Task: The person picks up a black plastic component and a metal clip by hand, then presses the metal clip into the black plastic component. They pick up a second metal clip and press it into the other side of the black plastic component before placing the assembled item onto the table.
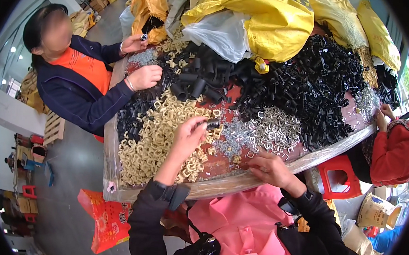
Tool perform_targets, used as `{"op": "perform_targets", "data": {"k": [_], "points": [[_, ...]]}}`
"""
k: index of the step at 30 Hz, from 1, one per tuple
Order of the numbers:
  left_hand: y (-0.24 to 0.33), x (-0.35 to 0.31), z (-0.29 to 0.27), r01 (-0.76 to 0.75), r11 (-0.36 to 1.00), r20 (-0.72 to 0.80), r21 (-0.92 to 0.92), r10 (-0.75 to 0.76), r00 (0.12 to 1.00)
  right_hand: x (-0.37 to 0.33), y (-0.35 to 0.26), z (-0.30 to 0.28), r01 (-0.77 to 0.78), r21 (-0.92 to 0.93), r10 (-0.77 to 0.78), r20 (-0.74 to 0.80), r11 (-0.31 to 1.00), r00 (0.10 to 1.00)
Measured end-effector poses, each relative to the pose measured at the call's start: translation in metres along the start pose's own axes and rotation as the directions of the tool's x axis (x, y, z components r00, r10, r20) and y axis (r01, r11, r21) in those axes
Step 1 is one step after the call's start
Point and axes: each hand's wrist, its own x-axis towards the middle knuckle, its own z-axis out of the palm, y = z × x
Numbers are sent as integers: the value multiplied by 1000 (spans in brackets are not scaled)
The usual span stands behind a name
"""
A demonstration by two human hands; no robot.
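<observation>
My left hand [188, 137] pinches a short black plastic tube [211, 123] over the edge of a pile of beige U-shaped clips [159, 136]. Low at the table's front edge is my right hand [271, 170], its fingers bent together near small silvery screws [232, 140]; anything between the fingertips is too small to make out. Beyond it lie metal U-shaped pieces [276, 131]. Larger black tubes [199, 87] are heaped past my left hand, and a wide mound of small black plastic parts [312, 83] spreads to the right.
Across the left corner, a co-worker [82, 74] handles small parts. Another person's hands [383, 115] are at the right edge. Yellow sacks [273, 23] and a white plastic bag [220, 38] line the far side. A red stool [339, 177] stands right of the plastic-wrapped table edge [326, 150].
</observation>
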Motion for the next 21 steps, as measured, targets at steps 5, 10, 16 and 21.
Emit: {"op": "perform_targets", "data": {"k": [5, 10, 16, 21], "points": [[-17, -66, -13, 30, 993, 154, -117, -12, 988, 35, 4, 43, 127, -319, -125, 28, 939, 992], [-41, -111, -8, 173, 930, 256, -325, -89, 963, 52, 13, 69, 149, -531, -153, 38, 834, 988], [-46, -128, -7, 399, 681, 346, -615, -222, 912, 58, 12, 77, 155, -595, -127, 89, 789, 988], [-56, -130, 4, 308, 426, 256, -851, -176, 950, 57, 3, 76, 114, -586, -111, 40, 802, 993]]}}
